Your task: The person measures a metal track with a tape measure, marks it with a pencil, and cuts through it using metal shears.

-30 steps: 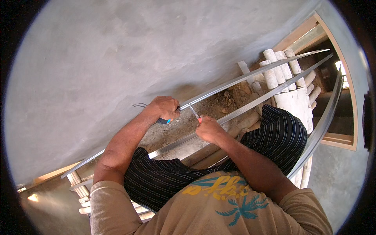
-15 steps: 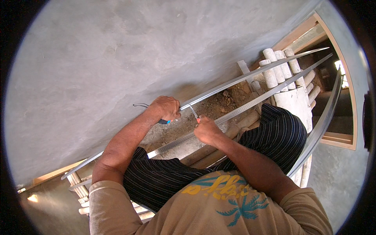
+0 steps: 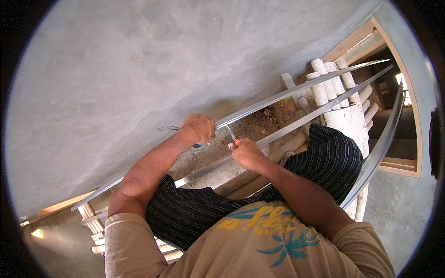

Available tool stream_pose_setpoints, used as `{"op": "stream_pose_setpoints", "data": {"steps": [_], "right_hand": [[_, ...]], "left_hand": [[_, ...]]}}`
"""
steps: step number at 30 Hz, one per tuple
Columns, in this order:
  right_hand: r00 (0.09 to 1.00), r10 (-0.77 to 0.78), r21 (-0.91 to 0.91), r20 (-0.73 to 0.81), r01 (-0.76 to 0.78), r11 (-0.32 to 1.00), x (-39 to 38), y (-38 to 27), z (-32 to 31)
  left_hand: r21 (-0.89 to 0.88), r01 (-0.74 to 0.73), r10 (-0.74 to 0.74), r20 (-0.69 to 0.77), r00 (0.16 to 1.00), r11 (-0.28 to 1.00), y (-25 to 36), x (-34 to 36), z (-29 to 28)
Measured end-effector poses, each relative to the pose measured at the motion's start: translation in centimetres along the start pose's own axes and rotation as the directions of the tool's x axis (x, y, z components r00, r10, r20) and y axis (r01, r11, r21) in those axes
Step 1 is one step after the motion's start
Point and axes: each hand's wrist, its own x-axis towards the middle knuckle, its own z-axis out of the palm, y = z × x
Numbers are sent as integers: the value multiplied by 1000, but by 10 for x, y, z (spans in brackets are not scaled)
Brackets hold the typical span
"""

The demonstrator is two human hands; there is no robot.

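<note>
My left hand (image 3: 198, 129) is closed around a long silver metal channel (image 3: 273, 100) that runs slantwise along the wall. A bit of something blue and black (image 3: 198, 145) shows under this hand, and a thin dark loop (image 3: 167, 128) sticks out on its left; what they belong to is hidden. Just to the right, my right hand (image 3: 248, 155) is closed on a red-handled tool (image 3: 232, 133) with a slim metal shaft. Its tip touches the channel's near edge. A second silver channel (image 3: 278, 132) lies parallel, nearer my knees.
Whitish round poles (image 3: 328, 85) are stacked under the channels at the right, with more poles (image 3: 92, 221) at lower left. Another bent metal strip (image 3: 378, 155) curves past my right knee. A grey plastered wall (image 3: 130, 60) rises ahead; a wood-framed opening (image 3: 416, 139) stands at right.
Both hands have shifted very slightly right. My left hand now covers more of the blue and black thing. The tool's tip remains at the channel's edge.
</note>
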Motion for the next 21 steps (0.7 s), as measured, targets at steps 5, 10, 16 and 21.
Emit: {"op": "stream_pose_setpoints", "data": {"steps": [5, 10, 16, 21], "right_hand": [[999, 46, 3, 28, -47, 999, -1, -3, -1], [993, 89, 77, -81, -83, 994, 1, 4, 6], [995, -54, 130, -87, 65, 989, -6, 2, -2], [988, -134, -36, -83, 131, 991, -8, -2, -9]], "left_hand": [[-15, 39, -40, -52, 998, 999, 10, -2, 3], [-2, 39, -39, -58, 998, 999, 14, -5, -2], [41, 111, -104, -133, 986, 993, 30, -9, -5], [118, 144, -130, -119, 984, 982, 41, -9, -6]]}}
